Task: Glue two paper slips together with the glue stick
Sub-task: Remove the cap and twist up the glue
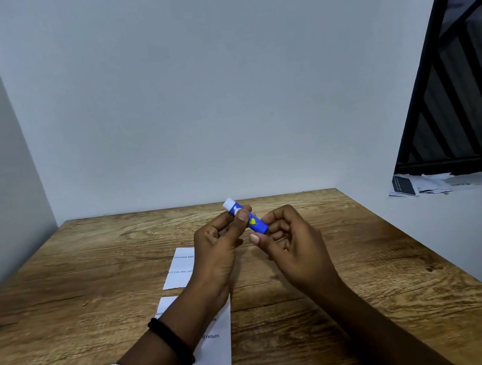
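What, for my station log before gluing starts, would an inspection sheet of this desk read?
Surface: wooden table, set against the wall.
Job's things: glue stick held above the table, tilted, white end away; far slip and near slip lie flat, apart, print up, partly hidden by the left arm.
Clutter: loose papers on the ledge at right, off the table.
Grippers: left hand pinches the stick near its white end; right hand grips its blue end.
Cables: nothing seen.
Surroundings: plain wall; dark barred window at right.
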